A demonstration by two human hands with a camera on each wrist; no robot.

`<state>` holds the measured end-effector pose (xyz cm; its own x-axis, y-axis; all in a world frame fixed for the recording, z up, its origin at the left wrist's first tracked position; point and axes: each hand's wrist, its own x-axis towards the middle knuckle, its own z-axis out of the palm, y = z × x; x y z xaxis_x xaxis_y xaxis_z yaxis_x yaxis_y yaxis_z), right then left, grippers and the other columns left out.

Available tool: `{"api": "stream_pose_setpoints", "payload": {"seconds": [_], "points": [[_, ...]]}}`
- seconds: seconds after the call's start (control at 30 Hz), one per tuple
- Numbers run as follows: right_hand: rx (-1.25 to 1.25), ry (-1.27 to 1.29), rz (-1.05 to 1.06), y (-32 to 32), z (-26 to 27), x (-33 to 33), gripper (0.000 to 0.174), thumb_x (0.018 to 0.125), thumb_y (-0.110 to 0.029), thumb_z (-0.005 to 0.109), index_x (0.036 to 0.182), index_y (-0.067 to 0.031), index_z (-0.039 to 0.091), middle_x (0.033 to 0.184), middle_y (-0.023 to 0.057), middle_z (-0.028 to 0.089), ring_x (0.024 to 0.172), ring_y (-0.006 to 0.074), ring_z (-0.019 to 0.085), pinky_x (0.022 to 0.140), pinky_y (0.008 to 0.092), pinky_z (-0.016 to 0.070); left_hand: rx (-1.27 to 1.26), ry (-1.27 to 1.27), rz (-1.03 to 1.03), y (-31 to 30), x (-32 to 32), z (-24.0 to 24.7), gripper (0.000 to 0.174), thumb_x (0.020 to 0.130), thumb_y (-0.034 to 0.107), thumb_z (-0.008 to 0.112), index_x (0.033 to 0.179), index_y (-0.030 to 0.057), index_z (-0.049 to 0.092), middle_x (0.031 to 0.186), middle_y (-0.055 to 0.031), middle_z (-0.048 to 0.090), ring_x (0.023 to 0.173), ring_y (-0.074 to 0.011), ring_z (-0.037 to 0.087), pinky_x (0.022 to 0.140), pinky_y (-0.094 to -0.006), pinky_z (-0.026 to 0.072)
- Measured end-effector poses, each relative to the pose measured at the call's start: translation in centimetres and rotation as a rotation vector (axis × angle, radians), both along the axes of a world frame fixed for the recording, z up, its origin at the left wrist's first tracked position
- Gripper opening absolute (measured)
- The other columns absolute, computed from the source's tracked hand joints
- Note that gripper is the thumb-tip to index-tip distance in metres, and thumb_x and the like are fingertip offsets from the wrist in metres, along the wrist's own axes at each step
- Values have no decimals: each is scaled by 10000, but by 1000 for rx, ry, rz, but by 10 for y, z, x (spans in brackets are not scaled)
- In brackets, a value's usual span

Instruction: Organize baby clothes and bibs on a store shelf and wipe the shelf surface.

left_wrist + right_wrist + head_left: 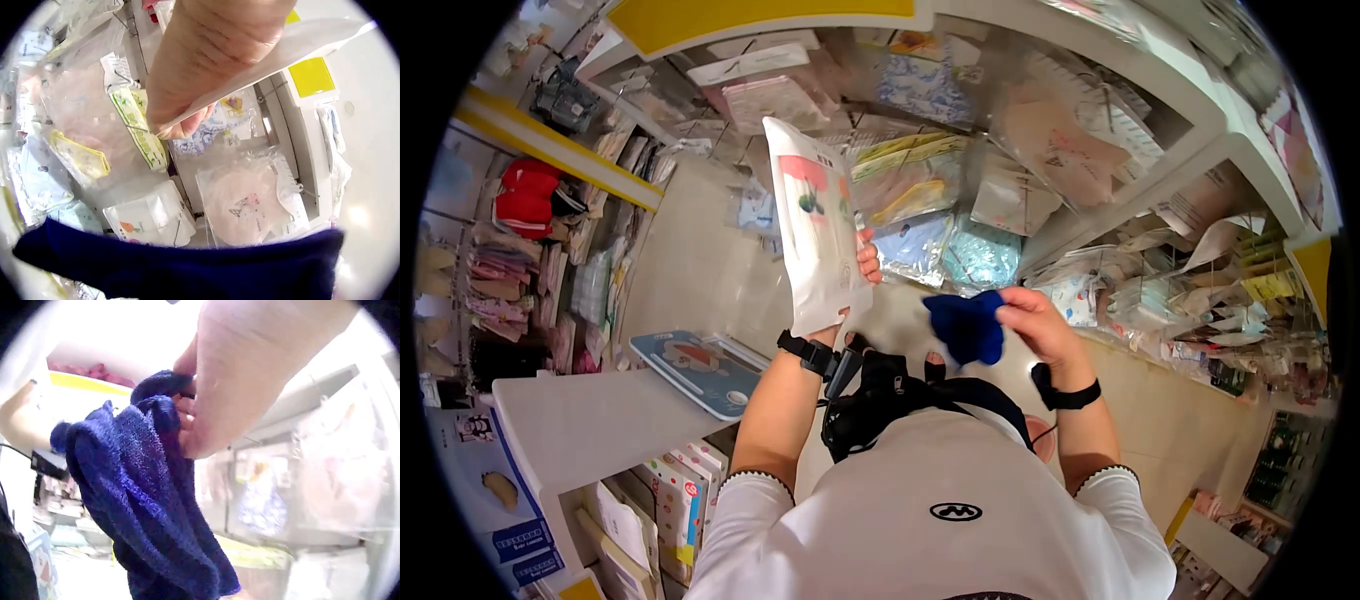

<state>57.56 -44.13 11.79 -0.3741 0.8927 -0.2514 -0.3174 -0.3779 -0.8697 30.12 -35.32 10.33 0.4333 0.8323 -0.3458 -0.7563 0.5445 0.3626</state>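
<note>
My left hand [867, 260] grips a soft white package [805, 240] from its right edge, with the fingers around that edge. A red patch and a dark fruit-like picture are printed on the package's front. In the left wrist view, the package shows edge-on beside the hand [219, 56]. My right hand [1040, 322] pinches a dark blue terry cloth [965, 325] at its upper right. The cloth hangs in loose folds from the fingers [185, 412] in the right wrist view, and it crosses the bottom of the left wrist view.
Shelves with clear-bagged goods on hooks stand ahead, including a pink bag [240, 206] and a teal one [982, 255]. A white counter [600, 420] at left bears a blue flat board [700, 370]. Hanging clothes, one red [528, 198], line the far left.
</note>
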Motion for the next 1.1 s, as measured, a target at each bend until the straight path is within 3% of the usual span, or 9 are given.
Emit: {"api": "stream_pose_setpoints", "payload": {"seconds": [0.03, 0.1, 0.17, 0.27, 0.33, 0.4, 0.5, 0.87, 1.1], "points": [[153, -49, 28, 2, 13, -12, 197, 806, -20, 580, 1000, -1, 604, 975, 20, 603, 866, 94, 550, 780, 235, 434, 128, -159, -125, 4, -5, -26, 391, 898, 290, 423, 1147, -12, 417, 845, -62, 464, 703, -157, 447, 664, -269, 398], [499, -17, 167, 6, 31, -35, 152, 756, 12, 617, 904, 3, 583, 1143, 76, 508, 1030, 190, 480, 850, 275, 389, 236, 299, -4, -7, 18, 2, 403, 895, 292, 450, 1150, -19, 429, 905, -80, 509, 772, -169, 501, 702, -280, 435], [1068, -304, 125, 22, 52, -71, 219, 702, -131, 675, 881, -40, 589, 1126, 117, 472, 1121, 316, 380, 973, 427, 227, 258, 468, -33, -29, 20, 27, 377, 900, 230, 472, 1186, -13, 437, 1087, -111, 542, 944, -194, 552, 811, -299, 470], [1292, -668, -9, 33, 39, -113, 207, 765, -234, 613, 924, -102, 602, 1162, 116, 460, 1166, 334, 356, 994, 502, 204, 747, 695, 39, -22, -9, -2, 315, 923, 164, 414, 1182, -12, 446, 1112, -114, 537, 1028, -203, 530, 893, -315, 449], [1271, -693, -127, 41, 18, -138, 218, 773, -259, 598, 933, -111, 596, 1165, 115, 461, 1181, 333, 348, 998, 520, 196, 388, 153, 147, -21, -15, 4, 349, 942, 211, 355, 1192, -13, 449, 1129, -123, 532, 1013, -221, 539, 896, -323, 448], [1262, -736, -137, 41, 16, -151, 226, 781, -281, 585, 937, -118, 591, 1174, 115, 459, 1195, 332, 339, 1002, 531, 190, 369, 522, 211, -28, -13, 37, 475, 939, 358, 353, 1212, -20, 442, 1138, -146, 544, 993, -243, 564, 886, -330, 457], [1298, -795, -44, 39, 24, -170, 228, 793, -307, 572, 935, -129, 590, 1220, 127, 442, 1224, 335, 317, 1008, 539, 183, 208, 53, 52, -18, -48, 65, 822, 819, 659, 326, 1256, -32, 406, 1155, -175, 548, 1028, -273, 563, 919, -353, 435], [1054, -896, -339, 64, 12, -187, 303, 852, -245, 473, 1045, -14, 508, 1278, 204, 398, 1278, 344, 271, 1039, 531, 85, 94, 124, 49, -37, -49, 58, 472, 786, 253, 463, 1194, 18, 489, 1057, -110, 600, 964, -217, 579, 880, -322, 446], [711, -858, -597, 99, -9, -180, 382, 901, -286, 387, 1148, -4, 460, 1259, 227, 423, 1270, 333, 291, 1043, 517, 81, 95, 248, -49, -45, -41, 53, 751, 624, 84, 435, 1355, 52, 271, 1252, -141, 438, 1113, -261, 473, 958, -353, 376]]}}
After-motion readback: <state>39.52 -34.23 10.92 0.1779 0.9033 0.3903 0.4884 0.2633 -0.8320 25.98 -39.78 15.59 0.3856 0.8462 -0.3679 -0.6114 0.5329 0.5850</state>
